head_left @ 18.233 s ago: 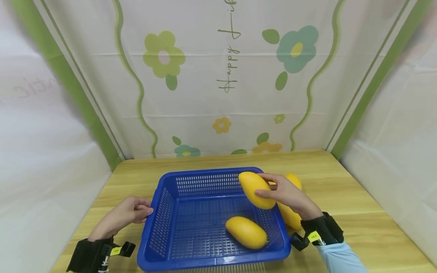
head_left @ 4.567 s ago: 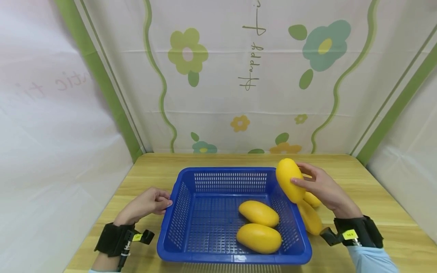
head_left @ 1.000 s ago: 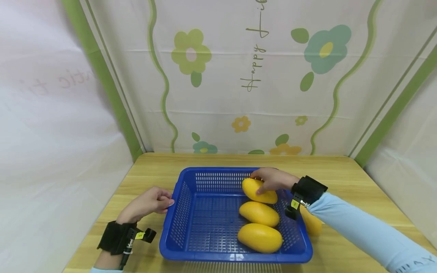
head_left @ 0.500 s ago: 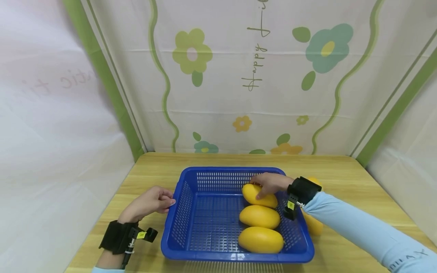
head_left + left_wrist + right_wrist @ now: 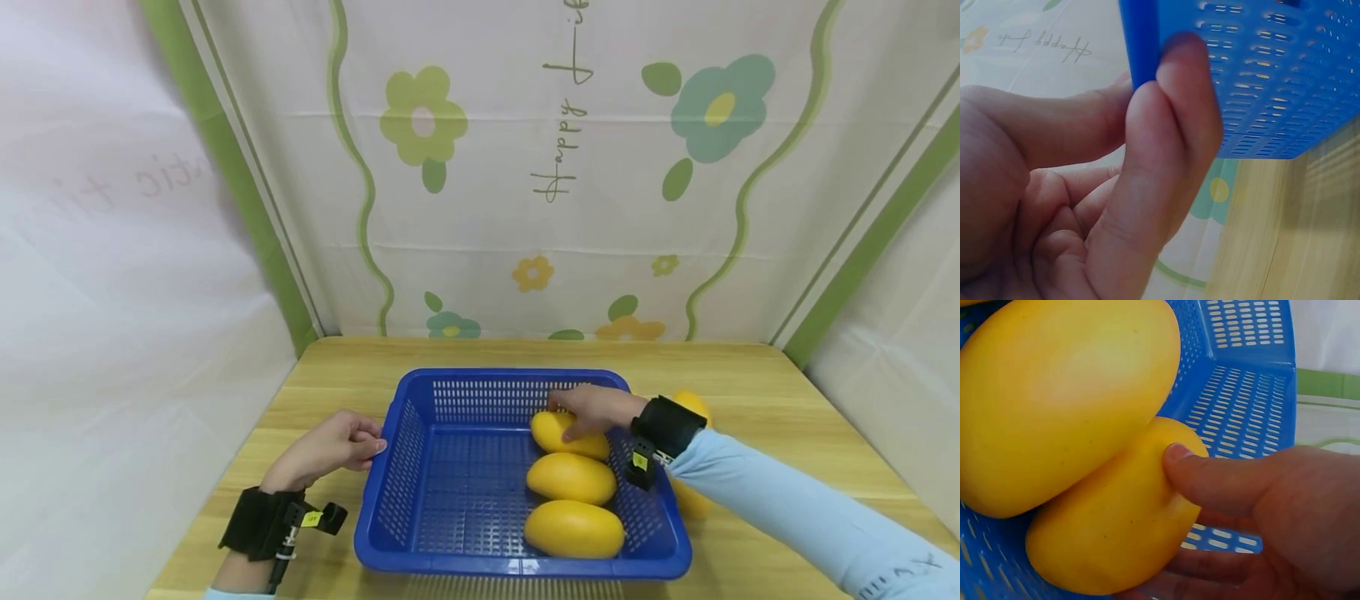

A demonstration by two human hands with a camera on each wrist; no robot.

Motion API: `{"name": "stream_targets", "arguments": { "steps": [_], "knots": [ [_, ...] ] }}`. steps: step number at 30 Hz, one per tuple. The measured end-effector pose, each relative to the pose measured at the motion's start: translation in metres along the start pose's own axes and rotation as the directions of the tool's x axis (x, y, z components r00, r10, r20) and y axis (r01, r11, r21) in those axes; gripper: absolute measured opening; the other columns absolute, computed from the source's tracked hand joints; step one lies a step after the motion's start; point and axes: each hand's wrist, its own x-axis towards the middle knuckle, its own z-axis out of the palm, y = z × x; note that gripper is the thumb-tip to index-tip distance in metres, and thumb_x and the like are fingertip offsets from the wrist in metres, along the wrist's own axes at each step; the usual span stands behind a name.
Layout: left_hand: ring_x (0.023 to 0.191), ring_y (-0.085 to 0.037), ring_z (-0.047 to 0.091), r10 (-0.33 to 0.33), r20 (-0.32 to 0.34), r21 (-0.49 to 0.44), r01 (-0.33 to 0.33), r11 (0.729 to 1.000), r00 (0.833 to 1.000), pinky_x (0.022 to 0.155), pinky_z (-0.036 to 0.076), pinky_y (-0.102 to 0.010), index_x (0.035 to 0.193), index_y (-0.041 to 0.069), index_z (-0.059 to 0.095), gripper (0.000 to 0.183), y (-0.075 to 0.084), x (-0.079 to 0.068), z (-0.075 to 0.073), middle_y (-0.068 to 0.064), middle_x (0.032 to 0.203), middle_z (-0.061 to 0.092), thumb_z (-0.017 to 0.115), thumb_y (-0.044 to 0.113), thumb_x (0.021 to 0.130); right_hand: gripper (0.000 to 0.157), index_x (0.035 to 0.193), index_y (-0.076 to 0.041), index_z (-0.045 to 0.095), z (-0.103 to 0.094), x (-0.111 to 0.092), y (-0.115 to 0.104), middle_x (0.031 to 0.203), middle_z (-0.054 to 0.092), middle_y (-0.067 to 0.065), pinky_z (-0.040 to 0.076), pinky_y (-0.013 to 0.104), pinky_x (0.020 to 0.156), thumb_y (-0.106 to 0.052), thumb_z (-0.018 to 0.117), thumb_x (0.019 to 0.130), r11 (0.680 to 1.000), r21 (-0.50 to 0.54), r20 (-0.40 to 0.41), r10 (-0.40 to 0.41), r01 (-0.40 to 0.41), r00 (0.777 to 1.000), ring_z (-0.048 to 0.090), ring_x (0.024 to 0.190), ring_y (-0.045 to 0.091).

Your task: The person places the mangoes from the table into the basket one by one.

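A blue plastic basket (image 5: 513, 567) with slotted walls stands on the table. My left hand (image 5: 330, 450) pinches its left rim between thumb and fingers; the left wrist view shows the fingertips on the wall's outer face (image 5: 1260, 69). Inside, along the right side, three yellow mangoes lie in a row: a front mango (image 5: 574, 530), a middle mango (image 5: 572, 479) and a back mango (image 5: 551, 432). My right hand (image 5: 592, 407) grips the back mango, thumb on its near side and fingers behind it. In the right wrist view this mango (image 5: 1116, 519) lies against its neighbour (image 5: 1066, 394).
Outside the basket's right wall, two more mangoes rest on the wooden table (image 5: 787, 450): a far mango (image 5: 692, 403) and a nearer mango (image 5: 690, 502), both partly hidden by the right arm. White printed cloth (image 5: 480, 208) encloses the table's back and sides.
Since 4.6 s ago, my right hand has carried the third mango over the right rim into the basket. Over the last second it has come down and nearer; the other two shifted slightly nearer.
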Motion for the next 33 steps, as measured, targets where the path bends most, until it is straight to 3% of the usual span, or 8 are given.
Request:
{"name": "stream_targets", "arguments": {
  "steps": [8, 16, 21, 25, 33],
  "knots": [
    [0.086, -0.016, 0.069, -0.006, 0.005, -0.003, 0.006, 1.0, 1.0, 0.083, 0.061, -0.04, 0.12, -0.011, 0.062, 0.028, 0.0, 0.001, -0.002, -0.001, 0.074, 0.064, 0.056, 0.009, 0.101, 0.053, 0.138, -0.004, 0.056, -0.003, -0.007, 0.003, 0.128, 0.064, 0.015, 0.054, 0.045, 0.091, -0.026, 0.072, 0.092, 1.0, -0.02, 0.001, -0.021, 0.021, 1.0, 0.062, 0.113, 0.031],
    [0.083, -0.014, 0.066, -0.003, 0.008, 0.009, 0.003, 1.0, 1.0, 0.082, 0.061, -0.04, 0.116, -0.011, 0.062, 0.026, 0.0, 0.003, -0.003, 0.003, 0.067, 0.049, 0.057, 0.01, 0.101, 0.05, 0.137, -0.003, 0.056, -0.005, -0.016, 0.006, 0.127, 0.065, 0.016, 0.054, 0.046, 0.093, -0.026, 0.069, 0.095, 0.999, 0.039, -0.012, -0.038, 0.039, 0.999, 0.062, 0.114, 0.033],
    [0.079, -0.012, 0.064, -0.014, 0.006, -0.01, 0.014, 1.0, 1.0, 0.078, 0.061, -0.035, 0.116, -0.011, 0.062, 0.025, -0.001, 0.003, -0.002, 0.004, 0.065, 0.047, 0.057, 0.008, 0.1, 0.048, 0.138, -0.005, 0.056, -0.006, -0.023, 0.007, 0.128, 0.064, 0.016, 0.051, 0.049, 0.097, -0.027, 0.066, 0.096, 0.997, 0.076, -0.02, -0.027, 0.028, 0.999, 0.06, 0.118, 0.034],
    [0.077, -0.012, 0.063, -0.024, 0.006, -0.019, 0.024, 1.0, 1.0, 0.076, 0.061, -0.032, 0.114, -0.01, 0.063, 0.023, -0.001, 0.002, -0.001, 0.005, 0.064, 0.045, 0.058, 0.008, 0.1, 0.047, 0.138, -0.004, 0.056, -0.008, -0.034, 0.009, 0.13, 0.063, 0.016, 0.05, 0.048, 0.097, -0.027, 0.065, 0.098, 0.992, 0.108, -0.036, -0.066, 0.069, 0.997, 0.06, 0.117, 0.034],
    [0.079, -0.014, 0.065, -0.026, 0.012, -0.029, 0.026, 0.999, 1.0, 0.079, 0.061, -0.035, 0.108, -0.008, 0.064, 0.018, 0.002, 0.001, 0.001, 0.0, 0.073, 0.062, 0.058, 0.006, 0.099, 0.046, 0.139, -0.003, 0.055, -0.019, -0.053, 0.014, 0.138, 0.058, 0.02, 0.05, 0.049, 0.101, -0.027, 0.06, 0.1, 0.969, 0.2, -0.128, -0.117, 0.142, 0.985, 0.059, 0.124, 0.036]
  ]
}}
